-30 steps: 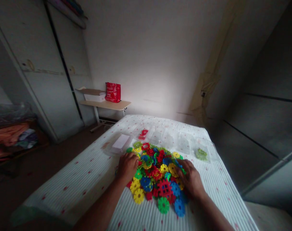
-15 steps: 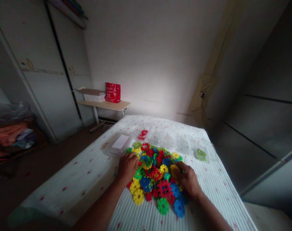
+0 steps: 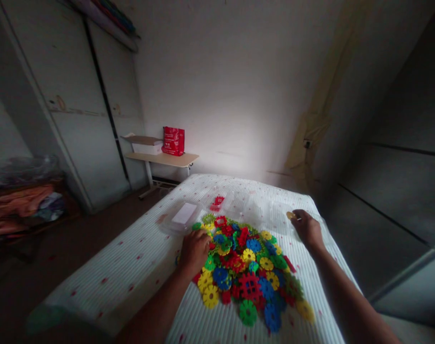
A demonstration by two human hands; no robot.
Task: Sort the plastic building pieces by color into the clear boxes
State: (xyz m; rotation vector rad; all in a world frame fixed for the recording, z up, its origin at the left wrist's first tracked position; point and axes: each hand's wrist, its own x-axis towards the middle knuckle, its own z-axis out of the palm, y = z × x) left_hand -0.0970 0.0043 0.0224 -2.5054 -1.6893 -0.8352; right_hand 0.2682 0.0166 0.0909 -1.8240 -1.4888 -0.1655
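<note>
Multicoloured plastic flower discs [image 3: 248,255] lie in a loose pile, mixed with red square lattice pieces [image 3: 249,285]. My left hand [image 3: 195,251] rests against the pile's left edge, fingers bent and together; anything under them is hidden. My right hand [image 3: 308,229] is raised to the right of the pile, pinching a yellow flower disc [image 3: 291,215] over the right part of a clear plastic tray [image 3: 263,212]. Red pieces [image 3: 217,203] sit in that tray's left compartment. The hand covers most of its right end.
A clear lid or box with a white label [image 3: 184,213] lies left of the tray. All this is on a bed with a white striped cover [image 3: 138,267]. Beyond it, a small table [image 3: 170,160] bears a red bag [image 3: 173,141] and a white box [image 3: 147,147].
My right hand has left the pile's right side and moved up and right with a yellow flower disc. My left hand stays at the pile. The view has shifted slightly.
</note>
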